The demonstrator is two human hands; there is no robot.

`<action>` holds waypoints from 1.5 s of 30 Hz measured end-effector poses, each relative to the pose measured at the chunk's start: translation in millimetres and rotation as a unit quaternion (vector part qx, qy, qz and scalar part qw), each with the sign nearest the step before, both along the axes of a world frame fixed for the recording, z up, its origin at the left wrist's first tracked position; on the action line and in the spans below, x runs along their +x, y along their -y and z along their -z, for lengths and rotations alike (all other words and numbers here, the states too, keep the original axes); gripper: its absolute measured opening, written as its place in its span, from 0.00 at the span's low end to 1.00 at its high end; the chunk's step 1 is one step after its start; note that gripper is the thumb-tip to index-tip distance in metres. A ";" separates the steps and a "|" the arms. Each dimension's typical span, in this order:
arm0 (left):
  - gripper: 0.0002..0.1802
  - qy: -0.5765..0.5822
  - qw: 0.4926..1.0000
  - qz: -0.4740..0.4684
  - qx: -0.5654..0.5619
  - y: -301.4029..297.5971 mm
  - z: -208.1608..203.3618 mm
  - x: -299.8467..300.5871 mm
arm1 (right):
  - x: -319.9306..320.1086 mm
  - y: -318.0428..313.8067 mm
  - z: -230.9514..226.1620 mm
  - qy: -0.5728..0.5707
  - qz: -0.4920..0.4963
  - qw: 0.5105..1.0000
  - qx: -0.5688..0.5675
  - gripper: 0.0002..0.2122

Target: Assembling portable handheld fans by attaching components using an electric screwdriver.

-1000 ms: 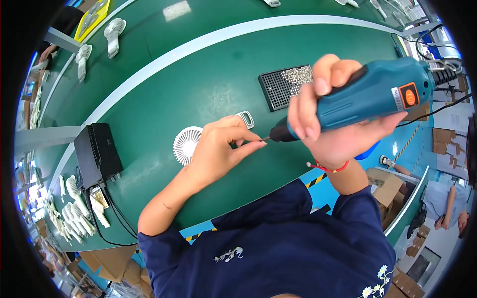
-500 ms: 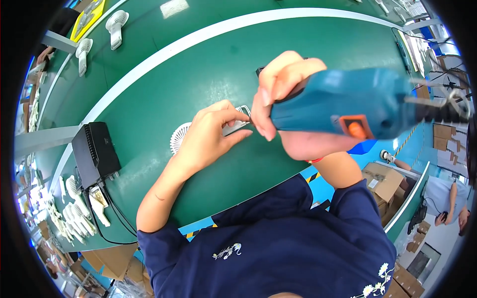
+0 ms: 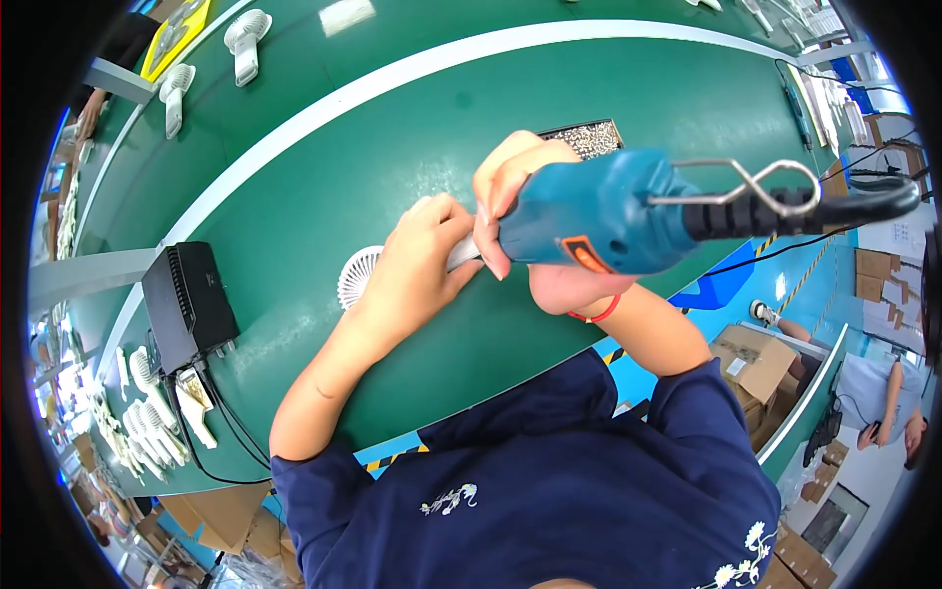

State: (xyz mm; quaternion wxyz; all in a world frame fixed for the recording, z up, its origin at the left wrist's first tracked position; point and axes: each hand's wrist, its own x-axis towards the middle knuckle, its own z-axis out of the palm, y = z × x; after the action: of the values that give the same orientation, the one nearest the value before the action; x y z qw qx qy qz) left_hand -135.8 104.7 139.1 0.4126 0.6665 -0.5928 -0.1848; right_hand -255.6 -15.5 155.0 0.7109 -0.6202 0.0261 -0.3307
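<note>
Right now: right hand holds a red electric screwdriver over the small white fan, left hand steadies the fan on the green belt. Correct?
Not quite: the electric screwdriver is blue, with only a small orange switch. The head view shows the right hand holding it and the left hand on the white fan.

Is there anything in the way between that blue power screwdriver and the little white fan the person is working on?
Nothing visible blocks it. The right hand holds the blue electric screwdriver straight down onto the small white fan, which the left hand pins to the green table. The hands hide the tool's tip, so the contact point itself cannot be seen.
</note>
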 end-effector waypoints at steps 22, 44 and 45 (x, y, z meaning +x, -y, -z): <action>0.22 0.441 0.887 0.107 0.084 162.0 -8.4 252.9 | -39.3 45.3 -25.8 0.259 0.043 0.953 0.148 0.31; 0.28 0.432 0.899 0.032 0.058 28.5 -50.7 149.2 | -26.1 106.0 10.6 0.243 0.101 0.962 0.071 0.42; 0.30 0.376 0.923 0.040 0.074 21.9 -44.5 122.9 | -25.7 104.0 11.0 0.244 0.104 0.961 0.076 0.43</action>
State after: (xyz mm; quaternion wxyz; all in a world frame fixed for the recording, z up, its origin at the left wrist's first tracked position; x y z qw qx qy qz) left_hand -12.9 82.8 183.6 0.1007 0.6914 -0.7152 0.0193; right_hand -281.3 -119.5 144.0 0.7022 -0.4585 -0.0587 -0.5414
